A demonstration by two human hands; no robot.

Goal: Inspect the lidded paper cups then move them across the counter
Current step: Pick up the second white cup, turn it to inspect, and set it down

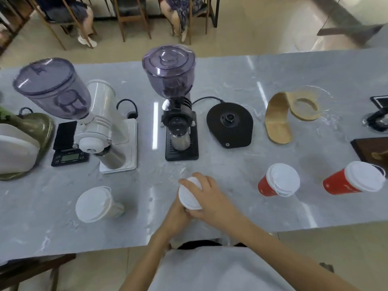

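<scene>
Both my hands hold a lidded paper cup (pixel 189 196) above the near middle of the grey counter (pixel 231 76). My left hand (pixel 178 215) wraps its body from below, so the body is hidden. My right hand (pixel 210 198) lies over the white lid, fingers curled on its far rim. A pale cup with a white lid (pixel 94 203) stands to the left. Two red cups with white lids stand to the right, one nearer the middle (pixel 278 182) and one by the right edge (pixel 354 181).
Behind the cups stand a white grinder (pixel 100 131), a black scale (pixel 69 157), a black grinder (pixel 178 114), a black kettle base (pixel 230 123) and a wooden dripper stand (pixel 279 118). A green tray with a white object (pixel 23 141) sits far left. Seated people are beyond the counter.
</scene>
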